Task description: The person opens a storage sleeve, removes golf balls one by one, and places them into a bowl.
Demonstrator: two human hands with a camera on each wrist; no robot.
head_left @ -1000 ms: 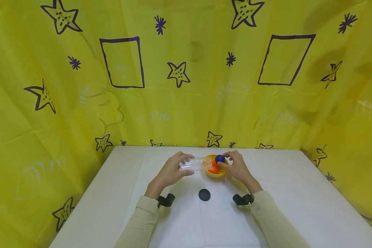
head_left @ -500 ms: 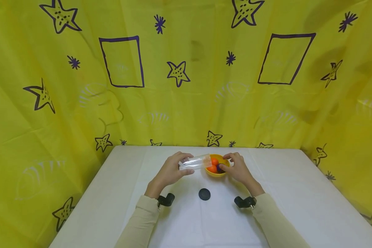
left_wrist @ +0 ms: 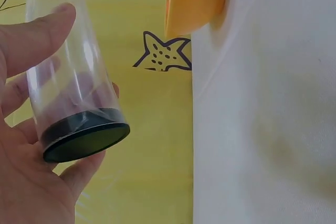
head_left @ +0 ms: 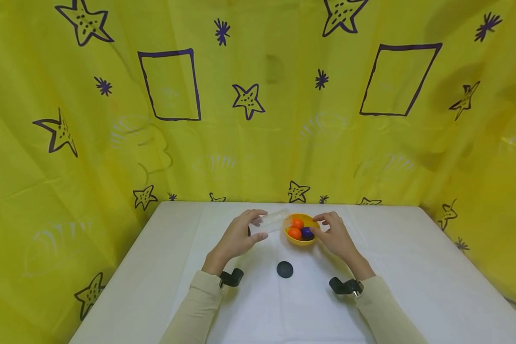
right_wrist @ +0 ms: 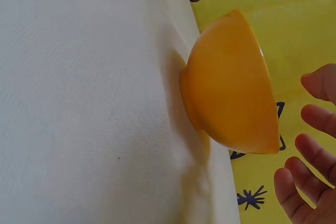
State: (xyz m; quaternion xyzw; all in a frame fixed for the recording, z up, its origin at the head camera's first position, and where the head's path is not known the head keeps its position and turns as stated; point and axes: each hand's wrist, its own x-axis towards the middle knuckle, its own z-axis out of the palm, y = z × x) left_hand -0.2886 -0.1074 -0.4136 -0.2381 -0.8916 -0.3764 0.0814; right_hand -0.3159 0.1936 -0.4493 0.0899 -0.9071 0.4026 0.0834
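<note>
My left hand (head_left: 236, 236) grips a clear plastic tube (head_left: 274, 221), tilted so that its far end overlaps the left rim of a yellow bowl (head_left: 299, 242). In the left wrist view, the thumb and fingers wrap round the tube, and a black cap (left_wrist: 86, 142) closes its near end. Two orange balls (head_left: 294, 233) and a dark blue ball (head_left: 307, 233) lie inside the bowl. My right hand (head_left: 337, 237) hovers beside the bowl's right rim with fingers spread and nothing in them. From the right wrist view, a gap separates the fingertips (right_wrist: 283, 182) from the bowl.
A round black disc (head_left: 285, 269) lies flat on the white-covered table (head_left: 155, 286), nearer than the bowl. Behind the table's back edge hangs a yellow curtain (head_left: 275, 143) with stars drawn on it, and more of it runs along both sides.
The right hand has lowered the blue ball into the bowl, let go of it and drawn back slightly to the right. The left hand has kept the tube near the bowl, tilting it a little.
</note>
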